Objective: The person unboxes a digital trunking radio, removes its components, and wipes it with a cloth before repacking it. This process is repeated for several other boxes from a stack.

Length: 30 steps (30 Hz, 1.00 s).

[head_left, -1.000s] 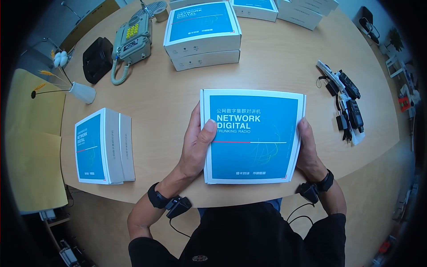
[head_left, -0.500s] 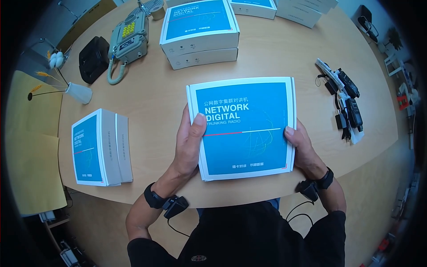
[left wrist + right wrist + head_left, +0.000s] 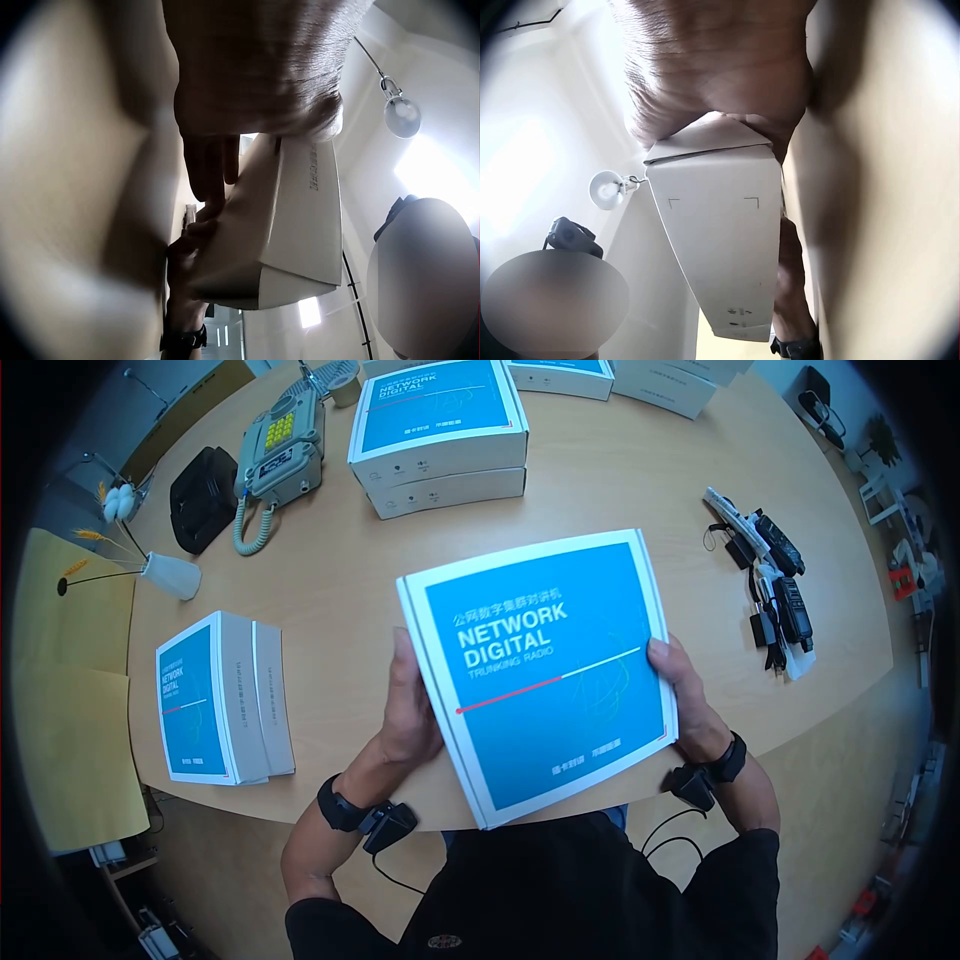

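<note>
A white radio box [image 3: 560, 680] with a blue printed face is held over the table's near edge, turned at a slant in the head view. My right hand [image 3: 690, 695] grips its right side, thumb on the front edge and the other fingers hidden behind. At the left side is my left hand [image 3: 408, 705], its thumb raised off the printed face. In the left wrist view, straight fingers [image 3: 206, 169] of that hand reach along the box's underside. The right wrist view shows the box's plain white side [image 3: 716, 217] below the right palm.
Two matching boxes [image 3: 245, 700] stand on edge at left. A stack of the same boxes [image 3: 445, 450] sits at the back, with more white boxes [image 3: 665, 388] beyond. A telephone [image 3: 280, 455] and a white vase [image 3: 172, 575] are at left; handheld radios [image 3: 792, 610] lie at right.
The box has shifted left and then turned counterclockwise, its lower corner swinging toward the body. My left thumb has come off the front face; the right hand keeps its hold.
</note>
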Available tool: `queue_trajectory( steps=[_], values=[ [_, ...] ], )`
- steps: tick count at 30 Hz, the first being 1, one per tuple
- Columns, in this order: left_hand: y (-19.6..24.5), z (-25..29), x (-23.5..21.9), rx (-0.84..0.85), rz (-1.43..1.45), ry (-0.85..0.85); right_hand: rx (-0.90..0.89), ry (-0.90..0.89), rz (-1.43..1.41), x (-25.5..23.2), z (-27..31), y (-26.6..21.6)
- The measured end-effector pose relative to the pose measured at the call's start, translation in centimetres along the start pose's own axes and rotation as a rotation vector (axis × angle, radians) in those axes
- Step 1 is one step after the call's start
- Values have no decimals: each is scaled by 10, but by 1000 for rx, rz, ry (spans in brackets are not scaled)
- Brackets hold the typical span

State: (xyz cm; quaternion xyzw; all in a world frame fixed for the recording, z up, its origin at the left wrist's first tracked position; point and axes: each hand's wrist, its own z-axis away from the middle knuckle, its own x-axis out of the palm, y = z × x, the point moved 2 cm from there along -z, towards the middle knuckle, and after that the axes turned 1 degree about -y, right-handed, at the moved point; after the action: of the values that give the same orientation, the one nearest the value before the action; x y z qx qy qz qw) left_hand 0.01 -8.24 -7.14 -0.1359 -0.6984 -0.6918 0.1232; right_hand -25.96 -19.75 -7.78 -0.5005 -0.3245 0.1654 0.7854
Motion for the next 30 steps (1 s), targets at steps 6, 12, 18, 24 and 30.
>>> queue_trajectory(
  steps=[6,12,18,24,30],
  values=[
    [-1,-7,0,-36,88,43,-55,27,33,16,-1,-9],
    [-3,-15,-1,4,-204,241,-162,14,110,10,-4,-2],
    [1,-15,-4,-142,7,182,-243,-60,24,10,-6,2],
    [2,-19,-7,-129,85,189,-370,-164,313,24,8,-11],
    [-2,-18,-10,-84,-71,192,-323,-76,246,24,4,-11]
  ],
)
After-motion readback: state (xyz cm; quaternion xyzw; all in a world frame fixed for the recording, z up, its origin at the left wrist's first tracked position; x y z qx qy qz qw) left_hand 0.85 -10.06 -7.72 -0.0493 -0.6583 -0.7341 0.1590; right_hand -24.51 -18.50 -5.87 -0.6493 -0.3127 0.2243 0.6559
